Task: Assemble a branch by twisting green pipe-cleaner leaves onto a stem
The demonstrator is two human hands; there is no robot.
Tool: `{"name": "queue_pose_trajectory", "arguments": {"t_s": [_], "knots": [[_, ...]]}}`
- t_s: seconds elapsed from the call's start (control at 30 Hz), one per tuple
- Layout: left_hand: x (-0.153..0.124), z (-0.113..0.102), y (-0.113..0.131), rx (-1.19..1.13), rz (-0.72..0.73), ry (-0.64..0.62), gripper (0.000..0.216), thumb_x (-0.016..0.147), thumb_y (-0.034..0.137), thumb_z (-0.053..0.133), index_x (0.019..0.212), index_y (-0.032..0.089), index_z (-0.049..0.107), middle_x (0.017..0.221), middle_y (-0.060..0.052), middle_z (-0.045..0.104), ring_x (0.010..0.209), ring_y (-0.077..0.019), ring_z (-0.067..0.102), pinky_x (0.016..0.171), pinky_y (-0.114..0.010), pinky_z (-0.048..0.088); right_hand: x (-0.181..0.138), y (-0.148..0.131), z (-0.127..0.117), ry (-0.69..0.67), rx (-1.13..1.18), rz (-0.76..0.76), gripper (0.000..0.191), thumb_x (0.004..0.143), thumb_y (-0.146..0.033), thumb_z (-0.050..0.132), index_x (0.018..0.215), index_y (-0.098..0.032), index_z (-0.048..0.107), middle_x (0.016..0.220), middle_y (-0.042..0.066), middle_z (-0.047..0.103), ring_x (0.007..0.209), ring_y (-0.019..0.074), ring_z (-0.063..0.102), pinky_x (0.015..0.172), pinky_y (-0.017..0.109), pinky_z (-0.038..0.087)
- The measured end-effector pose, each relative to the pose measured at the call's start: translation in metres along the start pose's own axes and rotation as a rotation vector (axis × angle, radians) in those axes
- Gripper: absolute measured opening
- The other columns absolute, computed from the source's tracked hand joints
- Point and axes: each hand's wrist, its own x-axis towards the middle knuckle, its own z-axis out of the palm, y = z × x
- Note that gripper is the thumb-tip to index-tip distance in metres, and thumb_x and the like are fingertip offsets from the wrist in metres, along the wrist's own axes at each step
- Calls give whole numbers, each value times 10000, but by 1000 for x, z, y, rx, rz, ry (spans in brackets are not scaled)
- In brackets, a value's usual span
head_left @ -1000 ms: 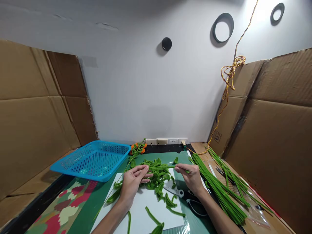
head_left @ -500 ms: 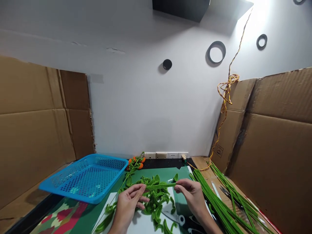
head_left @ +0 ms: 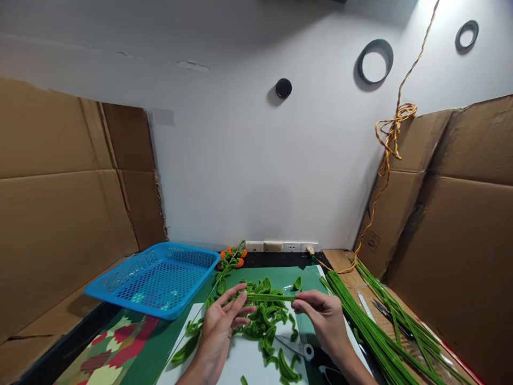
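Between my two hands a short bundle of green pipe cleaners (head_left: pixel 270 297) is stretched level. My left hand (head_left: pixel 224 323) pinches its left end between thumb and forefinger, the other fingers spread loosely. At the right end my right hand (head_left: pixel 323 318) grips it with thumb and fingertips. Below lies a heap of bent green pipe-cleaner leaves (head_left: pixel 260 323) on a white sheet (head_left: pixel 244 358). Scissors (head_left: pixel 302 350) rest by my right wrist, their handles partly covered by the forearm.
A blue plastic basket (head_left: pixel 160 312) stands at the left, beside an orange-flowered green stem (head_left: pixel 228 264). Long green pipe cleaners (head_left: pixel 360 315) lie at the right, near dark pointed tools (head_left: pixel 387 313). Cardboard walls (head_left: pixel 473 230) flank the green mat (head_left: pixel 276 275).
The camera view has shifted, so the scene sits lower-left to higher-right differently. Both hands still hold the green bundle, with its left end a little higher and the left fingers spread more.
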Motion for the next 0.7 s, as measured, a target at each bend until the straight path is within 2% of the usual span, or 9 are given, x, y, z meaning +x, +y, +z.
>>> {"name": "queue_pose_trajectory", "arguments": {"t_s": [0.1,0.23,0.33,0.5,0.7], "knots": [[-8,6,-5,-3,-53,-46,618,504,421,1053,998,129,824,1032,-119,835,839,-234,819,628,-208,654,-7,-3,8,-28,0,49,260,857,-447,838,868,-188,845,707,66,812,621,225,795,601,248,653],[-18,12,-13,82,-89,-200,566,637,547,974,962,106,830,1004,-156,837,896,-276,821,687,-246,663,-19,-3,19,-92,-7,55,197,871,-394,827,865,-197,840,705,47,809,608,204,783,589,226,627],[-23,14,-16,126,-94,-256,524,698,548,939,958,110,818,1018,-161,837,909,-278,821,713,-257,661,-24,-2,21,-121,-56,21,150,880,-362,822,893,-215,850,743,41,821,630,205,787,604,228,624],[-24,13,-17,153,-95,-286,470,738,488,933,975,106,796,1018,-166,834,915,-284,820,651,-242,633,-24,-5,18,-164,-113,-69,101,909,-319,801,907,-235,858,801,31,836,655,189,790,636,211,622],[-23,12,-20,175,-82,-252,455,743,447,939,998,104,782,981,-155,833,872,-267,820,626,-232,624,-26,-6,16,-167,-158,-145,87,931,-282,784,910,-223,844,783,18,827,632,162,775,615,186,600]]}}
